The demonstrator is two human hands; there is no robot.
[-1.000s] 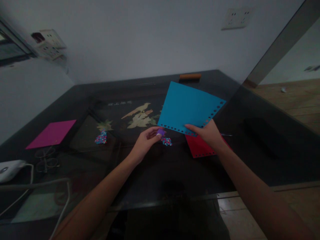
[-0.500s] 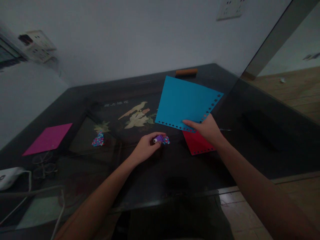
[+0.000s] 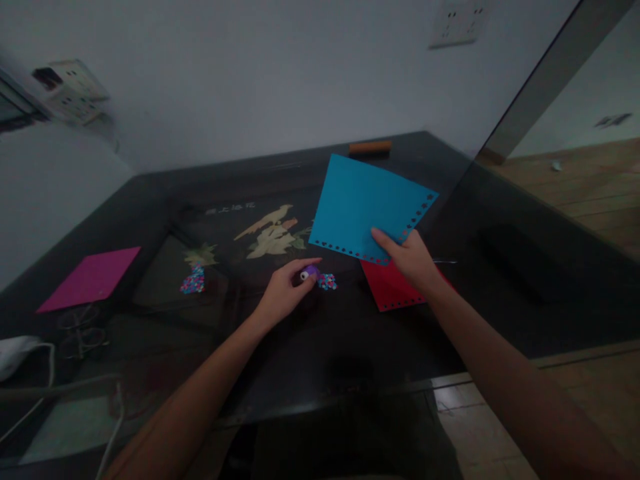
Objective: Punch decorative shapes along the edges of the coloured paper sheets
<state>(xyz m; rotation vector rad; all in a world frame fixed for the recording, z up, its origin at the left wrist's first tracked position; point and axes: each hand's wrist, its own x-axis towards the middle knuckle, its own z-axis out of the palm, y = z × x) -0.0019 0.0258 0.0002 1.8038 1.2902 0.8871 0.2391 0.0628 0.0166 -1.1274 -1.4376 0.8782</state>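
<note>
My left hand (image 3: 284,291) is closed around a small purple craft punch (image 3: 311,272), its index finger stretched along the top. Just right of the punch, a little heap of coloured paper cutouts (image 3: 328,282) lies on the table. My right hand (image 3: 411,257) grips a blue sheet of paper (image 3: 367,203) by its lower right corner, thumb on top. Small shaped holes run along the sheet's lower and right edges. Partly under the blue sheet and my right wrist is a red sheet (image 3: 393,290) with holes along its near edge.
A second heap of cutouts (image 3: 193,280) and a pink sheet (image 3: 90,279) lie on the left of the dark table (image 3: 300,353). Glasses (image 3: 83,333) and a white device with a cable (image 3: 17,353) are near its left edge. An orange-brown cylindrical object (image 3: 370,148) sits at the back.
My left hand has shifted slightly left with the punch, showing more of the cutout heap beside it. The view has moved a little; my right hand still holds the blue sheet.
</note>
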